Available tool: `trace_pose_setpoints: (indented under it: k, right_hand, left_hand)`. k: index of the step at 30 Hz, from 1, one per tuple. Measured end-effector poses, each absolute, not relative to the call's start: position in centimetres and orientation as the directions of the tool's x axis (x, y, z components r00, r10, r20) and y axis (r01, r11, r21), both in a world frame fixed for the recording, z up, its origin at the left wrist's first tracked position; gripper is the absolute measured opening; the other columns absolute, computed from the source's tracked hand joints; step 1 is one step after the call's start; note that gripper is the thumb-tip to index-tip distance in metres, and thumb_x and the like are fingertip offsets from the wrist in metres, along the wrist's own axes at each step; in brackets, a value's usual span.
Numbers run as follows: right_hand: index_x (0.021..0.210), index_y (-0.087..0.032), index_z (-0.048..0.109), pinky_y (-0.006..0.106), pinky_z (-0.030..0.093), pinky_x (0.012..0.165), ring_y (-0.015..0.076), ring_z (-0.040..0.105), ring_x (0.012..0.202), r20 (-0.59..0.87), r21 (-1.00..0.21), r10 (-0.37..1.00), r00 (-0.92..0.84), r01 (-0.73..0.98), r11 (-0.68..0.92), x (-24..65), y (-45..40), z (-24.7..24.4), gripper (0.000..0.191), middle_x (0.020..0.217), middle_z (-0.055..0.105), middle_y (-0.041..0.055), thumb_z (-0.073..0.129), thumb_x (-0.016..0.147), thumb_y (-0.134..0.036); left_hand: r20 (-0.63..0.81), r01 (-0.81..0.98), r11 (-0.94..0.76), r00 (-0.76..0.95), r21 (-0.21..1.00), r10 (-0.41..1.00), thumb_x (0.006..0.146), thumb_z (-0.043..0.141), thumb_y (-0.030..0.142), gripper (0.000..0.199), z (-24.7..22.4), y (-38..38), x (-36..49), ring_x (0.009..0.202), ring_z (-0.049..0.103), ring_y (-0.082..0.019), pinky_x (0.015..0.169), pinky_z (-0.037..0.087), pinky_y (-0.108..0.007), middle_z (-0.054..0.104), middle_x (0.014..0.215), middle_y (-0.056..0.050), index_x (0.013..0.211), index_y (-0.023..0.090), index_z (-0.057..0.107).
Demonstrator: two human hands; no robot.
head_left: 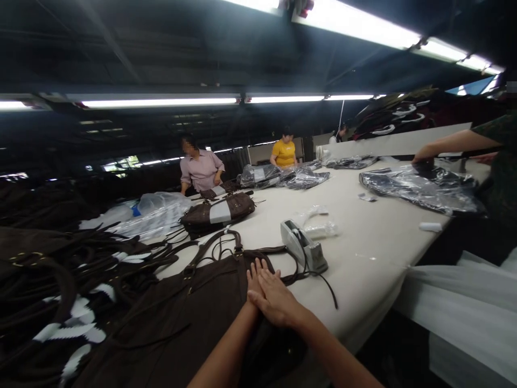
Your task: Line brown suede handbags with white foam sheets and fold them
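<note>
A large dark brown bag [189, 302] lies flat on the pale table in front of me, its looped handles [212, 245] pointing away. My left hand [254, 277] rests on the bag near its upper right edge, fingers stretched out. Across it lies my right hand [278, 299], also flat, partly covering the left. Neither hand grips anything. Just beyond my fingertips stands a grey tape dispenser [302, 249], with a thin dark strap of the bag running over it.
Several brown bags with white-wrapped parts [76, 318] pile up at left. A brown bag with a white band [220, 213] and plastic-wrapped bags [420, 186] lie farther along the table [363, 237]. Co-workers stand beyond; another person's arm [448, 145] reaches in at right. White sheets [464, 307] hang low right.
</note>
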State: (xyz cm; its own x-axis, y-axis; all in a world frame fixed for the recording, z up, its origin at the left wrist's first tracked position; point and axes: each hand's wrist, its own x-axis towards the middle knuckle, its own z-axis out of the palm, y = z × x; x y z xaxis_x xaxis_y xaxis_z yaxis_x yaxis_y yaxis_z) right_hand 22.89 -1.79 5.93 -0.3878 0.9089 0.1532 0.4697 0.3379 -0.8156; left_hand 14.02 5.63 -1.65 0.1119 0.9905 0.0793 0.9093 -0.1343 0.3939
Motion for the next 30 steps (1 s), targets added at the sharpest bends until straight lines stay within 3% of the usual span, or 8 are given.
trace_pose_setpoints:
  k: [6, 9, 13, 16, 19, 22, 26, 30]
  right_hand:
    - [0.147, -0.009, 0.035, 0.042, 0.005, 0.119, 0.0272, 0.014, 0.147, 0.017, -0.885, 0.934, -0.358, 0.429, 0.181, 24.7, -1.0, 2.2, 0.084, 0.156, 0.023, 0.0166, 0.045, 0.086, -0.066]
    - [0.139, -0.007, 0.047, 0.043, 0.008, 0.119, 0.0289, 0.015, 0.146, 0.017, -0.857, 0.911, -0.412, 0.463, 0.226, 25.7, -1.0, 2.5, 0.075, 0.153, 0.029, 0.0189, 0.047, 0.087, -0.060]
    - [0.101, -0.006, 0.071, 0.051, 0.031, 0.108, 0.0391, 0.049, 0.127, -0.016, -0.728, 0.911, -0.411, 0.629, 0.271, 25.0, -0.4, 6.6, 0.047, 0.123, 0.062, 0.0266, 0.062, 0.080, -0.047]
    - [0.085, -0.010, 0.072, 0.057, 0.035, 0.102, 0.0421, 0.058, 0.113, 0.011, -0.637, 0.934, -0.357, 0.717, 0.282, 21.5, 0.8, 11.2, 0.032, 0.106, 0.069, 0.0259, 0.071, 0.073, -0.039]
    - [0.112, -0.006, 0.065, 0.053, 0.022, 0.110, 0.0368, 0.044, 0.131, 0.164, -0.584, 0.936, -0.312, 0.734, 0.347, 16.5, 2.4, 14.4, 0.044, 0.129, 0.059, 0.0242, 0.063, 0.080, -0.035]
    - [0.139, 0.005, 0.038, 0.050, 0.011, 0.114, 0.0323, 0.024, 0.142, 0.266, -0.518, 0.918, -0.296, 0.759, 0.395, 13.5, 3.9, 13.7, 0.063, 0.148, 0.037, 0.0266, 0.049, 0.090, -0.033]
    - [0.144, 0.006, 0.030, 0.055, 0.010, 0.115, 0.0356, 0.018, 0.144, 0.112, -0.509, 0.962, -0.248, 0.817, 0.270, 15.2, 5.6, 7.6, 0.073, 0.152, 0.025, 0.0286, 0.051, 0.089, -0.037]
    - [0.153, -0.004, 0.008, 0.046, 0.010, 0.119, 0.0241, 0.004, 0.148, -0.053, -0.349, 0.981, -0.186, 0.924, 0.157, 17.9, 7.3, 2.5, 0.078, 0.160, 0.002, 0.0129, 0.028, 0.095, -0.052]
  left_hand:
    - [-0.146, 0.892, -0.275, 0.344, 0.358, 0.927, 0.086, 0.052, 0.045, 0.067, 3.1, 4.5, 9.8, 0.144, 0.021, -0.034, 0.116, 0.022, -0.046, 0.026, 0.156, -0.011, 0.146, 0.018, 0.038]
    - [-0.184, 0.862, -0.354, 0.439, 0.364, 0.879, 0.084, 0.056, 0.048, 0.063, 4.8, 1.6, 5.7, 0.145, 0.021, -0.028, 0.118, 0.016, -0.046, 0.029, 0.154, -0.006, 0.142, 0.029, 0.043]
    - [-0.026, 0.874, -0.368, 0.396, 0.317, 0.918, 0.092, 0.036, 0.058, 0.057, 3.7, -2.8, 2.9, 0.147, 0.010, -0.025, 0.117, 0.000, -0.054, 0.020, 0.158, 0.000, 0.145, 0.038, 0.034]
    - [0.112, 0.889, -0.370, 0.352, 0.271, 0.929, 0.095, 0.024, 0.060, 0.055, 2.2, -4.2, 3.1, 0.148, 0.012, -0.024, 0.118, 0.000, -0.055, 0.020, 0.158, 0.004, 0.146, 0.041, 0.031]
    - [0.121, 0.895, -0.364, 0.344, 0.258, 0.931, 0.094, 0.023, 0.061, 0.056, 1.5, -4.1, 3.4, 0.147, 0.013, -0.025, 0.118, 0.002, -0.057, 0.022, 0.158, 0.003, 0.145, 0.040, 0.033]
    - [0.134, 0.894, -0.372, 0.348, 0.250, 0.928, 0.095, 0.023, 0.060, 0.056, 1.3, -3.8, 3.2, 0.147, 0.014, -0.027, 0.117, 0.006, -0.060, 0.023, 0.157, 0.002, 0.145, 0.038, 0.034]
    - [0.205, 0.892, -0.405, 0.366, 0.200, 0.908, 0.096, 0.026, 0.054, 0.056, 0.9, -3.9, 2.8, 0.145, 0.019, -0.028, 0.116, 0.016, -0.062, 0.026, 0.156, -0.003, 0.147, 0.031, 0.033]
    - [0.292, 0.931, -0.339, 0.290, 0.134, 0.911, 0.096, 0.032, 0.049, 0.061, 0.2, -4.5, 2.6, 0.143, 0.026, -0.029, 0.115, 0.027, -0.055, 0.030, 0.154, -0.013, 0.146, 0.014, 0.035]
